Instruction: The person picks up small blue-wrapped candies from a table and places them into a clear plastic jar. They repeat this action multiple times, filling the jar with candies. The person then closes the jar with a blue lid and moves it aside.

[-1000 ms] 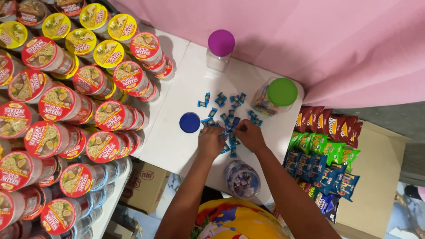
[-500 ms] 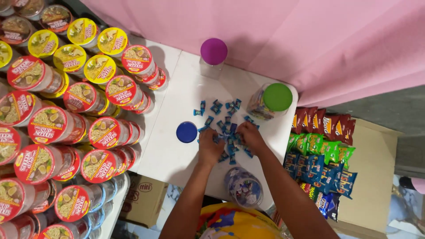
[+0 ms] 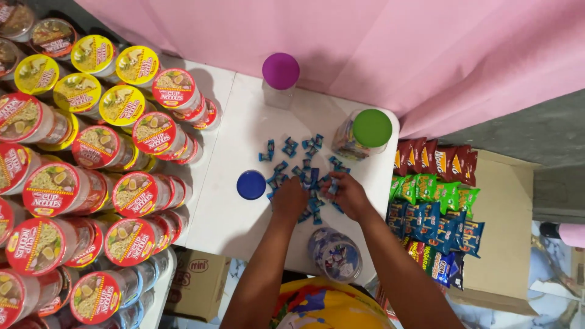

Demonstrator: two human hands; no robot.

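Small blue wrapped candies (image 3: 304, 164) spread flat over the middle of the white table (image 3: 231, 213), loose and shiny in crinkly paper, likely tipped out to be easy to sort. Left hand (image 3: 289, 198) laid palm down on the near edge of the candy pile, fingers curled over a few pieces. Right hand (image 3: 345, 194) just beside it on the pile, fingers pinched around some candies. Hard to tell how many in either hand. Round blue plastic lid (image 3: 251, 184) lying flat left of the pile. Open clear plastic jar (image 3: 334, 253) near the table's front edge, half full of wrapped sweets. Clear jar with green lid (image 3: 364, 133) right of the pile, clear jar with purple lid (image 3: 280, 78) behind it. Stacked round noodle cups (image 3: 91, 158) left of the table, snack packets (image 3: 436, 207) to its right.
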